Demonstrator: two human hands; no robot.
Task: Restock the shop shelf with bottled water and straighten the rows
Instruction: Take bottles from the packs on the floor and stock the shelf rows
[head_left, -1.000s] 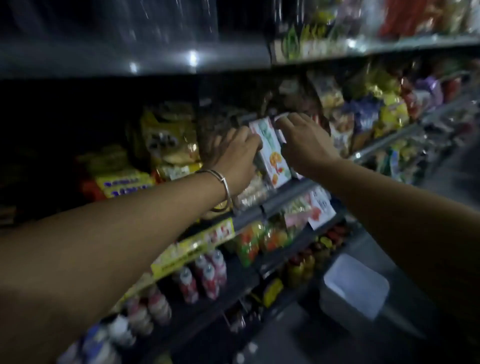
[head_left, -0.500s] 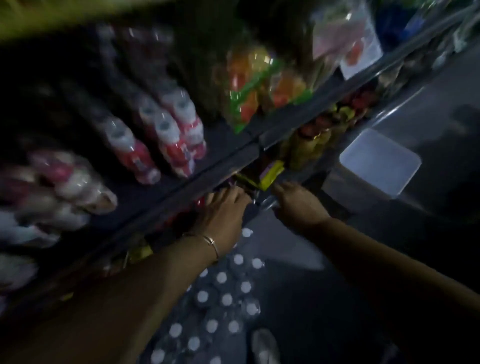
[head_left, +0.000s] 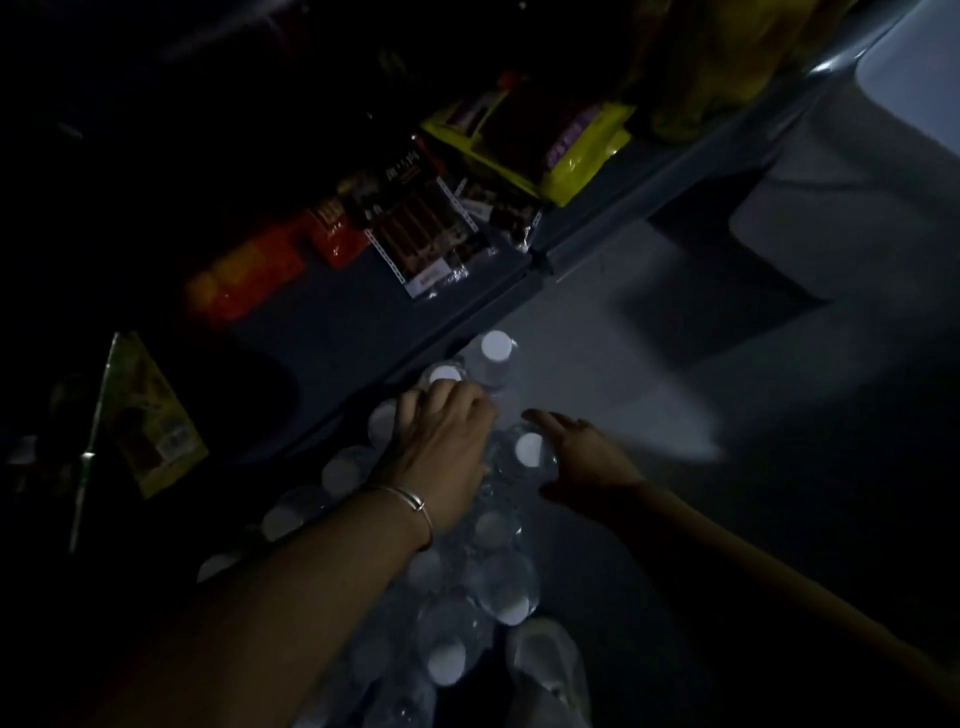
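A shrink-wrapped pack of water bottles (head_left: 493, 587) with white caps stands on the dim floor beside the bottom shelf (head_left: 363, 332). My left hand (head_left: 447, 441), a bracelet on its wrist, lies on the pack's far end. Its fingers curl down over the bottle tops and the fingertips are hidden. My right hand (head_left: 582, 462) is at the pack's right side, forefinger and thumb around one bottle (head_left: 529, 449) whose white cap shows between them. Two more caps (head_left: 496, 345) stick out beyond my left hand.
The bottom shelf holds dark snack packets (head_left: 426, 234), a yellow bag (head_left: 571, 150) and red packs (head_left: 249, 275). A green packet (head_left: 150, 415) leans at the left. A pale bin (head_left: 914, 78) stands at the top right on grey floor (head_left: 675, 415). A light shoe (head_left: 545, 670) is near the pack.
The view swung down from the upper snack shelves to the floor. Both hands left a carton on the shelf and came down onto the pack of water bottles.
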